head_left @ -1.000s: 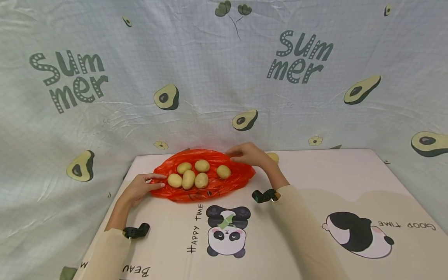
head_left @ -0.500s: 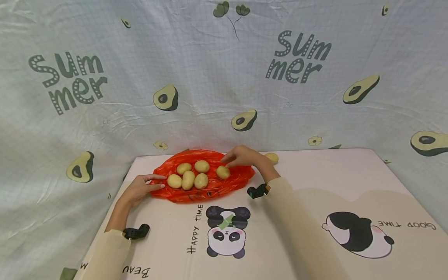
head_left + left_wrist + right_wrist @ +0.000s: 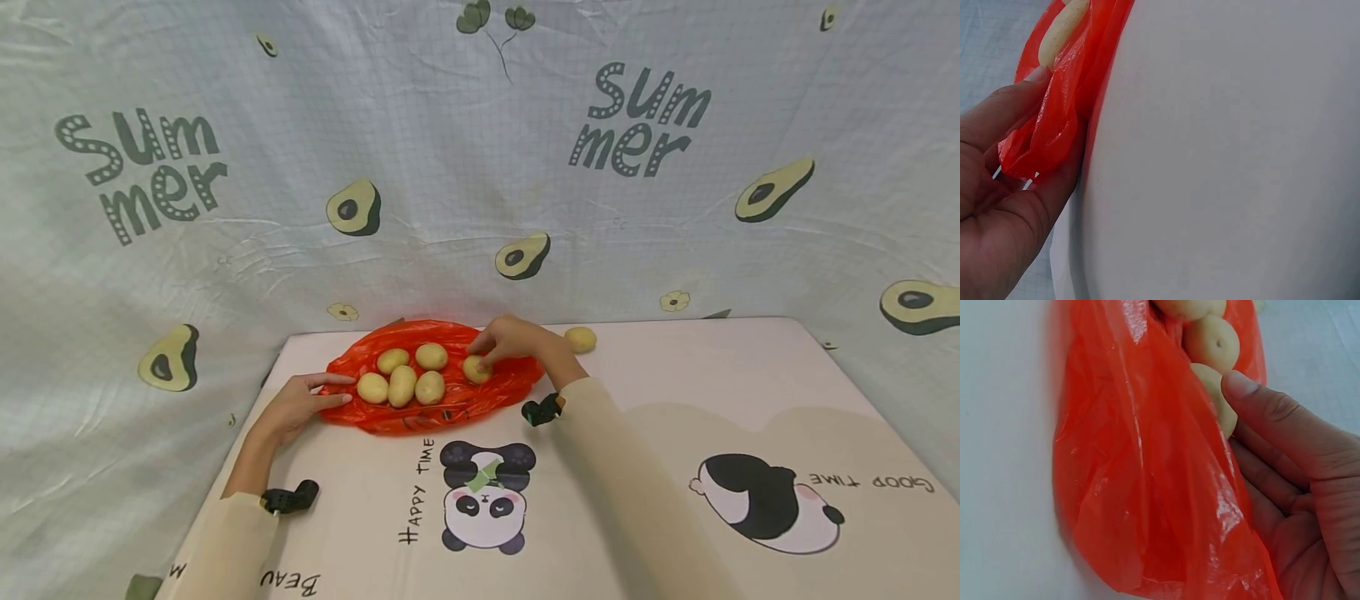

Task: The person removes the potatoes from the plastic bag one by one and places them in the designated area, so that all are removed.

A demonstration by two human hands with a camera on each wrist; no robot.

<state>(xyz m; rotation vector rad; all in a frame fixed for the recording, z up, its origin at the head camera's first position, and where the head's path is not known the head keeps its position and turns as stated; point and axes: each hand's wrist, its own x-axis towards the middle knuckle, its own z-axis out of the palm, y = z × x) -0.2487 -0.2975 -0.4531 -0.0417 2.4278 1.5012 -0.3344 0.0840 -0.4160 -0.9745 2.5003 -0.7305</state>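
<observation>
Several yellow potatoes lie on a spread red plastic bag. My right hand pinches the rightmost potato. In the right wrist view, the thumb presses that potato from one side, and the fingers reach behind it. My left hand rests at the bag's left end with its fingers nearly straight and apart. In the left wrist view, the bag's edge lies between the thumb and fingers, and one fingertip is close to a potato.
One more potato lies off the bag near the table's back edge, beyond the right forearm. The white table has printed pandas and lettering. A patterned cloth hangs behind it. Each wrist wears a black camera.
My right hand has moved from the bag's back right edge leftward and down to the rightmost potato, and now grips it. My left hand has stayed in place.
</observation>
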